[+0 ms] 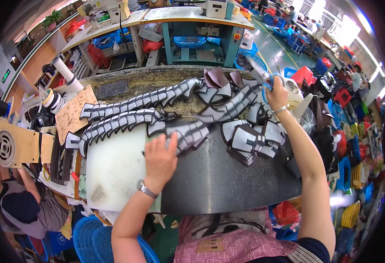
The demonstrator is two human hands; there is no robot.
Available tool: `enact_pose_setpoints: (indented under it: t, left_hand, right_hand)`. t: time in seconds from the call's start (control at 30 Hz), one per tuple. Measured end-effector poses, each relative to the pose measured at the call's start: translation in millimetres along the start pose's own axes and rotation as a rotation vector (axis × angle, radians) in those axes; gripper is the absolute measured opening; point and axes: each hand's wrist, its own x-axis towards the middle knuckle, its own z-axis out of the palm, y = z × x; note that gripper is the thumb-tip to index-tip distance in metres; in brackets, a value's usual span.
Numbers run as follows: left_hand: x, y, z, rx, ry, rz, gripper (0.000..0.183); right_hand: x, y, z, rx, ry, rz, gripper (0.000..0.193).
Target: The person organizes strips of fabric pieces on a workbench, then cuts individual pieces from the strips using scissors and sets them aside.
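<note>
My right hand point(277, 95) is raised over the far right of the work table, closed round the blue handles of a pair of scissors point(259, 70). The blades point up and to the left and look blurred. On the table, my left hand point(161, 157) lies palm down with its fingers apart, beside the near end of a grey-and-black strip of joined pieces point(191, 133). That strip is smeared by motion and runs up toward the right. Two more such strips, an upper one point(144, 98) and a lower one point(120, 125), lie to the left.
Loose stacks of grey-and-black cut pieces point(247, 140) lie at the right, with brown pieces point(216, 78) behind. A white board point(113, 171) covers the table's left front. Thread spools point(52, 100) and a cream machine point(15, 142) stand left, near another person point(23, 206).
</note>
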Motion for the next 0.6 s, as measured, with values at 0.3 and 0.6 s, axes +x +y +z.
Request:
enact_pose_setpoints:
  t: [0.3,0.6]
  left_hand:
    - [-69,-63,-151,-0.056,-0.039,-0.148,0.067]
    - [-175,-40,-92,-0.2,-0.186,-0.234,0.089]
  right_hand:
    - [85,-83,-46,0.76,-0.376,0.128,0.031]
    - [46,-187,14,0.409,-0.155,-0.237,0.041]
